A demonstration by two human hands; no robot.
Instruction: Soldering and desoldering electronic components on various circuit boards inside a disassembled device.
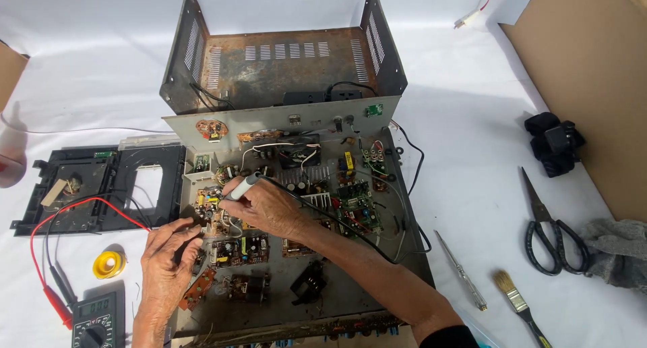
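The right hand (264,206) is gripping a grey soldering iron (244,185) like a pen, its tip pointing down at the small circuit board (210,203) on the left side of the open chassis (303,280). The left hand (164,262) is curling closed around the chassis's left edge, bracing it; whether it is pinching anything I cannot tell. For clean work, the tip is best kept steady on one joint and the wrist resting on the metal. The iron's black cord (337,220) is trailing rightward over neighbouring boards and could snag them. The red probe lead (81,210) is looping close by the left hand, with the multimeter (94,317) and solder spool (109,264) near left. Screwdriver (461,270), brush (517,302) and scissors (547,230) are lying well apart to the right.
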